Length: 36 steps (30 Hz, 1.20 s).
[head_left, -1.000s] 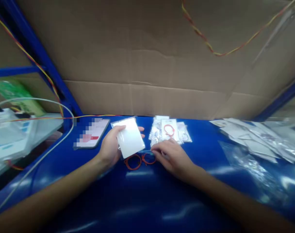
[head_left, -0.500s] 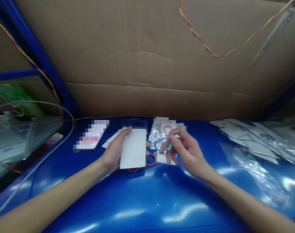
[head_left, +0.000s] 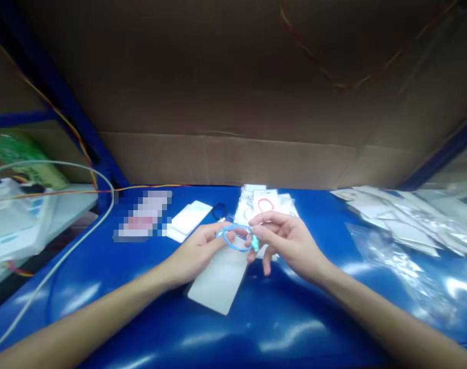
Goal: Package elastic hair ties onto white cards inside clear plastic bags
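Between my two hands hangs a light blue cord bracelet [head_left: 237, 249], stretched into an open loop. A small turquoise charm [head_left: 255, 243] dangles at its right side. My left hand [head_left: 200, 251] is closed, thumb and finger pinching the loop's left side. With thumb and index finger, my right hand [head_left: 285, 238] grips the loop's right side near the charm; its other fingers hang loosely apart. Below my left hand is a white card [head_left: 218, 287], slanted; whether it rests on the blue surface or touches hidden fingers I cannot tell.
Behind my right hand lie bagged white cards [head_left: 252, 197] with a red bracelet [head_left: 266, 205]. White cards [head_left: 191, 218] and a black band [head_left: 218, 211] are left of them, then a pixelated phone-shaped thing [head_left: 145, 215]. Clear plastic bags [head_left: 402, 271] and a card pile [head_left: 387, 215] lie right.
My left hand has gone from holding the white card upright to pinching the blue bracelet. The card has dropped lower and turned aslant. My right hand has brought the bracelet slightly leftward.
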### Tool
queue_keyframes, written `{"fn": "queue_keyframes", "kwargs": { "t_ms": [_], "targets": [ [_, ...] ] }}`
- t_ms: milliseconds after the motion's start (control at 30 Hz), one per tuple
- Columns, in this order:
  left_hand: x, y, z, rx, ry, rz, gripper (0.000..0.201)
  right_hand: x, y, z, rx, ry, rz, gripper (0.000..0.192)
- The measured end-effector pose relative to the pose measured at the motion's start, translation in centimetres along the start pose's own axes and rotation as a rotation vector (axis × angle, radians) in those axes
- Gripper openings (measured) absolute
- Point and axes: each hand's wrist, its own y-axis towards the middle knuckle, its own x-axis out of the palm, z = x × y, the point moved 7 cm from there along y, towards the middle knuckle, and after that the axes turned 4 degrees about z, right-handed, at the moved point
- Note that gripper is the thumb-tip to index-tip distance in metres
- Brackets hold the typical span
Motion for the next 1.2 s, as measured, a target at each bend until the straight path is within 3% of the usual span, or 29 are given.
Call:
{"fn": "queue_keyframes", "kwargs": {
  "t_ms": [267, 433, 700, 967, 1200],
  "targets": [
    [0.7, -0.1, -0.7, -0.035, 0.048, -0.071, 0.032, -2.0, 0.4, -0.5, -0.143, -0.078, 0.238, 0.026],
    [1.5, -0.4, -0.2, 0.043, 0.171, -0.1, 0.03, -1.8, -0.7, -1.3, -0.287, -0.213, 0.331, 0.015],
    [1.7, -0.6, 0.2, 0.093, 0.216, -0.083, 0.03, -1.2, -1.2, -1.6, -0.387, -0.504, 0.284, 0.007],
    [1.0, -0.2, 0.5, 0.13, 0.237, -0.035, 0.036, -0.6, -1.5, -3.0, -0.516, -0.585, 0.158, 0.007],
    [0.4, -0.1, -0.2, 0.076, 0.14, -0.02, 0.041, -0.1, -2.3, -3.9, -0.689, -0.641, 0.149, 0.014]
  ]
}}
